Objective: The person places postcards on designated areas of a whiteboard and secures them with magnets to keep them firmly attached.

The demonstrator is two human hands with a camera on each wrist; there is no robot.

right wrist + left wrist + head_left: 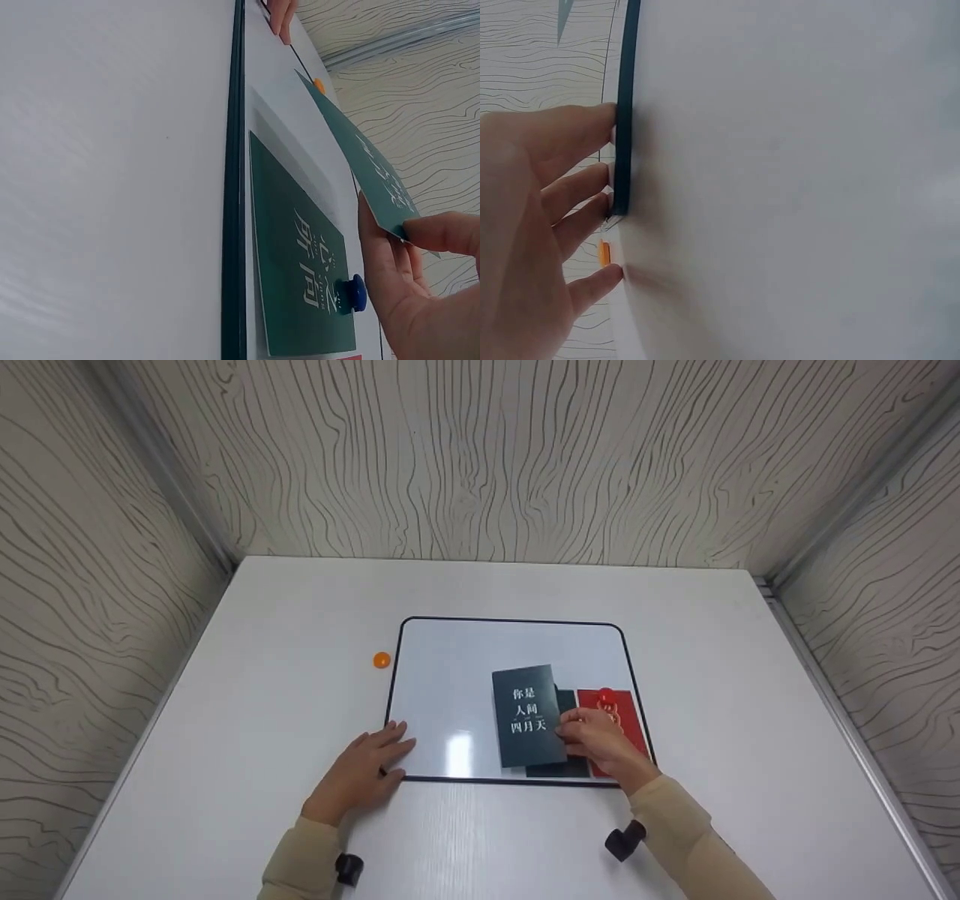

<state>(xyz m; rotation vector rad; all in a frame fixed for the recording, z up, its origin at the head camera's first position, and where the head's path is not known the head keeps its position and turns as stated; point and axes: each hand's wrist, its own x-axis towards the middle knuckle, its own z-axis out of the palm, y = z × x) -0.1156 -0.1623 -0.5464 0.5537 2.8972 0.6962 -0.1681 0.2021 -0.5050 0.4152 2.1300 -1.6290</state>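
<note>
A dark green card with white characters (529,742) is pinched at its right edge by my right hand (609,746). In the right wrist view this card (358,154) is tilted and raised above the whiteboard (450,675). Partly under it in the head view, a second green card (296,255) lies on the board with a blue magnet (358,292) at one end. To its right is a red card (630,716) with a red magnet (606,696) near its top, partly covered by my hand. My left hand (361,771) rests at the board's lower left corner, fingers spread.
An orange magnet (382,660) lies on the white table (300,622), just left of the board. Wood-grain panels (465,457) enclose the table at the back and sides. Each wrist wears a black camera (625,840).
</note>
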